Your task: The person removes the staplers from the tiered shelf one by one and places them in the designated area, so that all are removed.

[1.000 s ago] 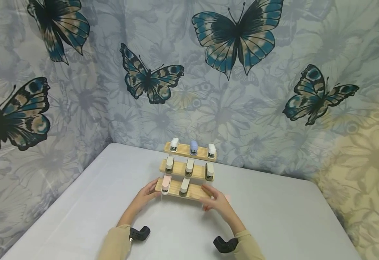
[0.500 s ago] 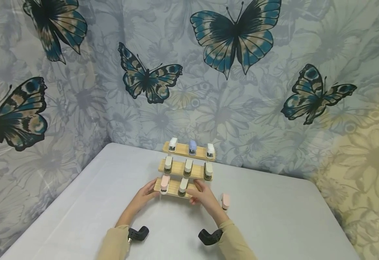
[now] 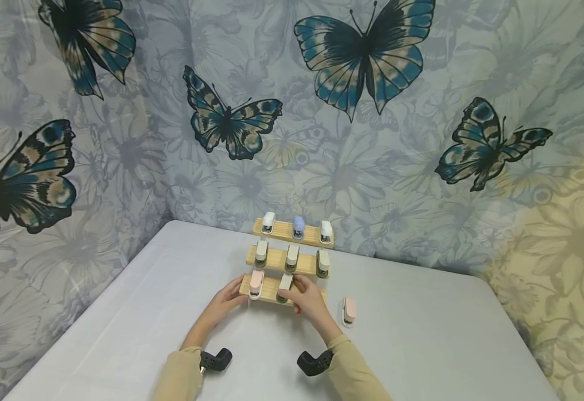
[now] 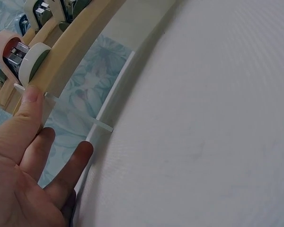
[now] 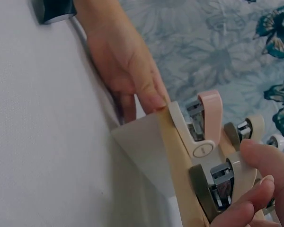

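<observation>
Right fingers (image 5: 256, 196) grip a cream stapler (image 5: 244, 171), left fingers (image 4: 31, 106) its shelf (image 4: 78, 45); a pink stapler (image 5: 212, 116) bears an illegible badge (image 5: 203, 150).

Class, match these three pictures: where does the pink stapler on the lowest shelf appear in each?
Head: pink stapler, below and slightly left of centre.
Left wrist: pink stapler, upper left.
Right wrist: pink stapler, right of centre.
Shared landmark: the left hand at the end of the shelf.
</observation>
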Demonstrator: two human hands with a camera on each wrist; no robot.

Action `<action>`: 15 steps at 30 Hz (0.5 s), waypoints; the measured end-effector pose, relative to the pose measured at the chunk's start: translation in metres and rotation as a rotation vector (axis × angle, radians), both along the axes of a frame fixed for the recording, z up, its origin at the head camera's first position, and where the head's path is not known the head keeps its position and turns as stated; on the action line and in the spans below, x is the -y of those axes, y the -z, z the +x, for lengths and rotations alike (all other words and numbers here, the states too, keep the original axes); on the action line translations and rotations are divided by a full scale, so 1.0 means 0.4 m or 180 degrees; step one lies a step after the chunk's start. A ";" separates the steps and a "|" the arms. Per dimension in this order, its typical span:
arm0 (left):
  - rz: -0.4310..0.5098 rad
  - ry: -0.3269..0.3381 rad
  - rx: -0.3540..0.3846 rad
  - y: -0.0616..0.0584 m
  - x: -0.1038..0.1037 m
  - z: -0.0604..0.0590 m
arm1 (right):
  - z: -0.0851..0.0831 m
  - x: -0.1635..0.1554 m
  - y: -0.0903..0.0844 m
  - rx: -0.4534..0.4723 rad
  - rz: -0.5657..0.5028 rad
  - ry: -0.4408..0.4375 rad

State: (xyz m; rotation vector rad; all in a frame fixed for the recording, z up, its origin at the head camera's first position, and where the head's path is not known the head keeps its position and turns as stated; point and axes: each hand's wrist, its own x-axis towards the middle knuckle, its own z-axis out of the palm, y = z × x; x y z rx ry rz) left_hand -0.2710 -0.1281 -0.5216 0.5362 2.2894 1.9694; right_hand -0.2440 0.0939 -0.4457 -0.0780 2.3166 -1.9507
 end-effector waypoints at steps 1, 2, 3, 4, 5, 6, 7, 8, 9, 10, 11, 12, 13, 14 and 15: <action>0.0012 0.0001 0.0000 -0.001 -0.001 0.000 | 0.001 0.000 -0.002 -0.0004 0.0018 0.0011; 0.0019 0.0000 0.0016 -0.002 -0.001 0.000 | 0.001 -0.001 -0.002 -0.0014 0.0026 0.0029; 0.0025 0.0009 0.0013 -0.003 -0.002 0.000 | 0.002 -0.002 -0.002 -0.0037 0.0043 0.0050; 0.0030 0.0036 -0.0013 -0.003 -0.002 0.000 | 0.002 -0.003 0.000 -0.0057 0.0062 0.0078; 0.0038 0.0058 -0.0026 -0.003 -0.003 -0.001 | 0.002 -0.005 0.001 -0.0075 0.0083 0.0115; 0.0028 0.0084 -0.0051 -0.001 -0.003 -0.002 | 0.003 -0.008 0.003 -0.0087 0.0108 0.0146; 0.0037 0.0103 -0.0063 0.000 -0.004 -0.003 | 0.005 -0.010 0.005 -0.0096 0.0143 0.0186; 0.0019 0.0103 -0.0060 0.001 -0.004 -0.004 | 0.007 -0.013 0.007 -0.0092 0.0166 0.0226; 0.0013 0.0105 -0.0061 0.003 -0.004 -0.005 | 0.009 -0.016 0.008 -0.0087 0.0191 0.0254; 0.0003 0.0098 -0.0052 0.006 -0.004 -0.006 | 0.012 -0.020 0.010 -0.0073 0.0222 0.0280; -0.0014 0.0072 -0.0028 0.007 -0.004 -0.006 | 0.014 -0.024 0.011 -0.0069 0.0251 0.0292; -0.0045 0.0045 -0.0027 0.008 -0.004 -0.006 | 0.016 -0.028 0.013 -0.0070 0.0272 0.0299; -0.0057 0.0012 -0.0012 0.009 -0.003 -0.006 | 0.018 -0.031 0.014 -0.0075 0.0286 0.0306; -0.0074 -0.0007 -0.0011 0.008 -0.003 -0.005 | 0.020 -0.035 0.016 -0.0079 0.0291 0.0308; -0.0062 -0.0007 -0.0004 0.007 -0.002 -0.005 | 0.021 -0.038 0.021 -0.0115 0.0302 0.0314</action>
